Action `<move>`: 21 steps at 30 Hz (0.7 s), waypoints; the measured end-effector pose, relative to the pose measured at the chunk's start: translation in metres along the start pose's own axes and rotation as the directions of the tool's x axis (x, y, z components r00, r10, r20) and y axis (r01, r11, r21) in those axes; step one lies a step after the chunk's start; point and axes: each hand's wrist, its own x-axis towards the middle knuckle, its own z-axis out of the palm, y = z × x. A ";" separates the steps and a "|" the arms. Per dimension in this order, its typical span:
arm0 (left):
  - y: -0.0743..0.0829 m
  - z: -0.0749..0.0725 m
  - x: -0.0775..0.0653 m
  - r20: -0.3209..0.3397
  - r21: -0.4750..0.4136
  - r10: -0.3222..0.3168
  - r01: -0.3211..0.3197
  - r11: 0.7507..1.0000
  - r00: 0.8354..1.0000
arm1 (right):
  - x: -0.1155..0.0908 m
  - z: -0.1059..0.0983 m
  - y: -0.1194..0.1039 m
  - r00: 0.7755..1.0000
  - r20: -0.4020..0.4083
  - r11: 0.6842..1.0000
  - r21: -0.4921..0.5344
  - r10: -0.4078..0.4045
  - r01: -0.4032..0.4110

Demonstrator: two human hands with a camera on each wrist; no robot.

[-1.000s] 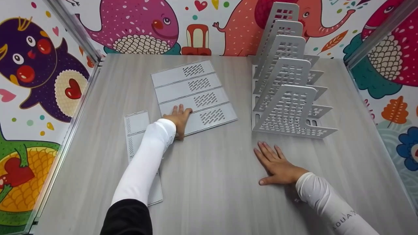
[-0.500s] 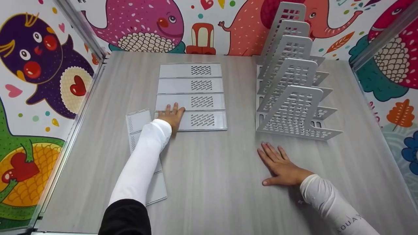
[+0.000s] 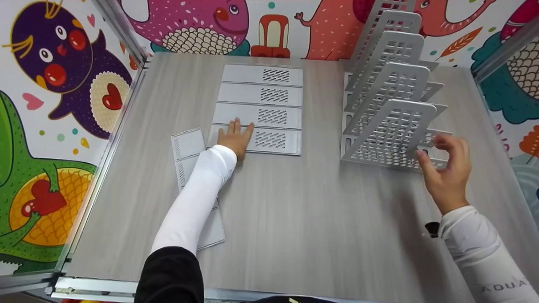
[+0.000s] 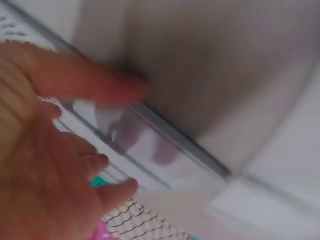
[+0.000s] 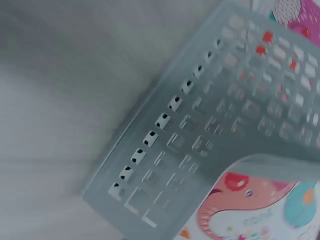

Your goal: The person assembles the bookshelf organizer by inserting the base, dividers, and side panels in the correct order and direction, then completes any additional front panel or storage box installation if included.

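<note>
My left hand [image 3: 236, 138] lies with straight fingers on the lower left part of a flat light-grey panel [image 3: 236, 94], made of several strips with slanted slots. In the left wrist view my left hand [image 4: 55, 145] shows above the panel's edge [image 4: 185, 137], thumb stretched out. Raised over the table, my right hand [image 3: 448, 174] curves its thumb and fingers apart at the front right corner of a grey perforated file rack [image 3: 387, 132] with upright dividers. That rack's front divider [image 5: 200, 120] fills much of the right wrist view, where the hand itself is out of sight.
A narrower grey slotted panel [image 3: 210, 229] lies slantwise on the table [image 3: 303, 219], partly hidden under my left forearm. Metal rails [image 3: 111, 168] edge the table, and walls with cartoon animals [image 3: 185, 25] stand behind it and at both sides.
The wide panel has been turned from slanted to nearly straight under my left hand. My right hand has risen from the table and moved right and forward to the rack's front corner.
</note>
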 end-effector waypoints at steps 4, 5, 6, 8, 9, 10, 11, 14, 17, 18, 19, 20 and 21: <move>0.006 -0.003 0.006 -0.004 -0.158 0.041 -0.041 0.987 0.999 | 0.013 0.009 0.001 0.945 0.150 0.925 0.210 0.289 -0.317; 0.007 -0.002 0.007 -0.012 -0.155 0.046 -0.047 0.987 0.999 | 0.014 0.014 0.002 0.929 0.182 0.901 0.241 0.323 -0.361; 0.008 -0.002 0.008 -0.019 -0.145 0.047 -0.049 0.988 0.999 | 0.016 0.018 0.004 0.916 0.205 0.882 0.264 0.345 -0.391; 0.010 -0.001 0.010 -0.031 -0.107 0.042 -0.045 0.993 0.999 | 0.017 0.025 0.008 0.906 0.214 0.862 0.290 0.364 -0.415; 0.011 -0.001 0.011 -0.040 -0.087 0.041 -0.045 0.995 0.998 | 0.017 0.028 0.010 0.908 0.206 0.858 0.305 0.365 -0.414; 0.012 -0.001 0.011 -0.050 -0.065 0.044 -0.047 0.997 0.998 | 0.017 0.030 0.012 0.913 0.189 0.867 0.293 0.361 -0.403; 0.013 -0.001 0.011 -0.058 -0.046 0.049 -0.051 0.998 0.997 | 0.017 0.032 0.014 0.919 0.170 0.874 0.287 0.355 -0.391; 0.016 0.000 0.009 -0.077 -0.008 0.062 -0.063 0.998 0.995 | 0.017 0.032 0.020 0.929 0.134 0.885 0.284 0.344 -0.368; 0.020 0.001 0.006 -0.068 -0.005 0.051 -0.052 0.999 0.996 | 0.020 0.028 0.022 0.928 0.140 0.887 0.276 0.345 -0.371; 0.022 0.001 0.005 -0.065 -0.011 0.043 -0.044 0.999 0.997 | 0.022 0.026 0.022 0.927 0.144 0.887 0.271 0.347 -0.374; 0.024 0.000 0.005 -0.063 -0.022 0.038 -0.039 0.999 0.997 | 0.023 0.024 0.022 0.928 0.147 0.890 0.264 0.343 -0.371; 0.025 -0.001 0.004 -0.061 -0.030 0.036 -0.038 0.999 0.997 | 0.025 0.021 0.022 0.928 0.148 0.895 0.250 0.343 -0.370; 0.027 -0.002 0.004 -0.061 -0.036 0.033 -0.036 0.999 0.998 | 0.026 0.019 0.022 0.929 0.150 0.901 0.233 0.338 -0.366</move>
